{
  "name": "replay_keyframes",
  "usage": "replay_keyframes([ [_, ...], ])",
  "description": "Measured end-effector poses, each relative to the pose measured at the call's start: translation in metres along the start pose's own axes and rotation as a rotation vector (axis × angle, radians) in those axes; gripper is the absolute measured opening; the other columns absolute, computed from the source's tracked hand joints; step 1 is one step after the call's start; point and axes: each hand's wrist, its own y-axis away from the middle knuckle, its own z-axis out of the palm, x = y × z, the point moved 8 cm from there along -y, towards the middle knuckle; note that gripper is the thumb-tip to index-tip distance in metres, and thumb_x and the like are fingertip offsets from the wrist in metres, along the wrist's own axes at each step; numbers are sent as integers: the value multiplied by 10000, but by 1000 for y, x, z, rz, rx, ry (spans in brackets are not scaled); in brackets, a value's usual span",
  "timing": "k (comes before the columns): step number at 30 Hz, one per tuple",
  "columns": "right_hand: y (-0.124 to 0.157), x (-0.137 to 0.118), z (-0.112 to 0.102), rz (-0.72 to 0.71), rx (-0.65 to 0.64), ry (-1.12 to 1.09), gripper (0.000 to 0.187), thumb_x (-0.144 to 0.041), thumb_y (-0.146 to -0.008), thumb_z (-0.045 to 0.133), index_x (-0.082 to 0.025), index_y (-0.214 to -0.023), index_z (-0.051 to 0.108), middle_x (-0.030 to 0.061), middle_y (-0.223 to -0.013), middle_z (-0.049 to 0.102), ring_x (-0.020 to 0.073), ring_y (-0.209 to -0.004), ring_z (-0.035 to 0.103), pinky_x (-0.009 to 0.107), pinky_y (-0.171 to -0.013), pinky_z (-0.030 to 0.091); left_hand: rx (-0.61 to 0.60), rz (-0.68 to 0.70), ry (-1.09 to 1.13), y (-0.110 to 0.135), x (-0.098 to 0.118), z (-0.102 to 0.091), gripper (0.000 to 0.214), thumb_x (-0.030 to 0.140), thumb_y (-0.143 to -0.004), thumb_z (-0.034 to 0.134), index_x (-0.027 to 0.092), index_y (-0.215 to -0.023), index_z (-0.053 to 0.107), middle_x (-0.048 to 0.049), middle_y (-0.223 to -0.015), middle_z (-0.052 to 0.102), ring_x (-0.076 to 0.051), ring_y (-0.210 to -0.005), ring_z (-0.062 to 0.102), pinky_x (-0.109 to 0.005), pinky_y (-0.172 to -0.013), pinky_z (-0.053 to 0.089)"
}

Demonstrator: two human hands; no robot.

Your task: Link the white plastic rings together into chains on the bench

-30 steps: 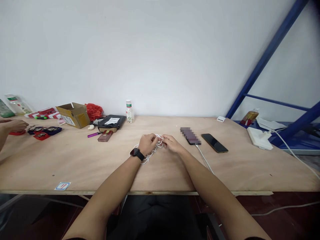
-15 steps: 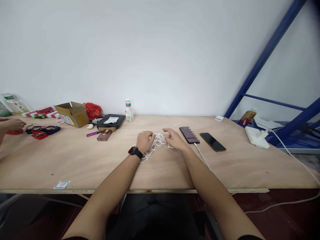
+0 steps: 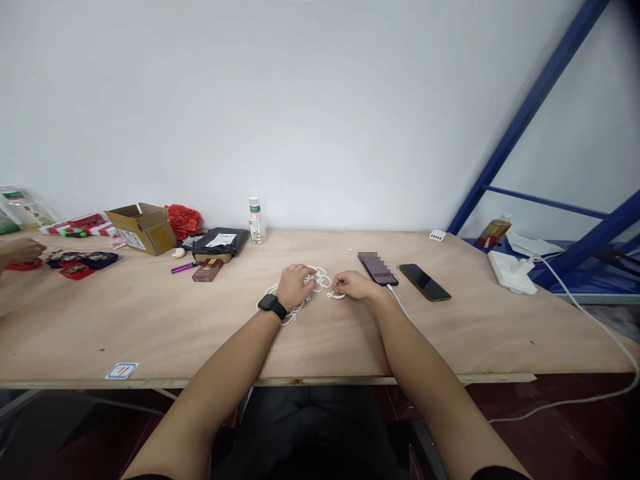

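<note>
A loose heap of white plastic curtain rings (image 3: 324, 281), each with a small eyelet, lies on the wooden table before me. My left hand (image 3: 295, 285), with a black watch on its wrist, rests over this heap. Its fingers and thumb curl in on rings at the heap's right part, and the palm covers others. Just to the right, my right hand (image 3: 353, 285) pinches a single white curtain ring (image 3: 338, 297) low over the tabletop. That ring sits apart from the heap, and the fingers hide part of it.
Two phones, one on a cable (image 3: 377, 269) and one loose (image 3: 425, 283), lie right of my hands. Leftward are a dark red box (image 3: 207, 270), a black parcel (image 3: 225, 241), a bottle (image 3: 255, 221) and an open carton (image 3: 143, 230). Another person's hand (image 3: 23, 251) is at far left.
My right hand has lowered and its fingers have closed on the single ring beside the heap. My left hand has shifted only slightly over the rings.
</note>
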Motion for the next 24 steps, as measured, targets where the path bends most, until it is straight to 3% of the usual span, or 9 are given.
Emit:
replay_keyframes([
  [3, 0, -6, -1, -35, 38, 29, 126, -230, -729, 603, -161, -799, 682, 10, -738, 672, 128, -665, 572, 214, -602, 404, -54, 55, 16, 1, 7, 6, 195, 276, -851, 571, 238, -981, 712, -51, -1015, 711, -229, -1002, 603, -400, -940, 418],
  [8, 0, -7, 7, -25, -24, 11, 134, -229, -703, 633, -153, -802, 683, -5, -690, 647, 126, -628, 552, 213, -571, 384, -69, 89, 33, 0, 11, 8, 197, 255, -859, 558, 217, -965, 720, -48, -987, 729, -208, -932, 634, -362, -907, 448],
  [16, 8, -54, -13, -238, 406, 46, 110, -248, -777, 584, -181, -802, 668, 21, -779, 662, 136, -686, 537, 241, -671, 400, -39, 16, 78, -1, 6, 3, 253, 279, -866, 541, 217, -1028, 726, -29, -862, 745, -176, -783, 658, -298, -793, 492],
  [19, 10, -62, -9, -265, 465, -5, 123, -269, -785, 589, -187, -808, 677, 18, -740, 647, 133, -647, 528, 247, -657, 404, 0, -56, 182, -1, -3, 2, 240, 264, -853, 554, 222, -1010, 731, -20, -888, 751, -168, -790, 667, -289, -788, 510],
  [24, 1, -47, 4, -209, 444, -249, 238, -391, -778, 629, -181, -877, 683, -10, -627, 585, 122, -559, 491, 238, -559, 393, 58, -162, 422, -1, -18, 3, 246, 200, -831, 555, 198, -1001, 732, -32, -969, 752, -165, -868, 688, -285, -823, 536],
])
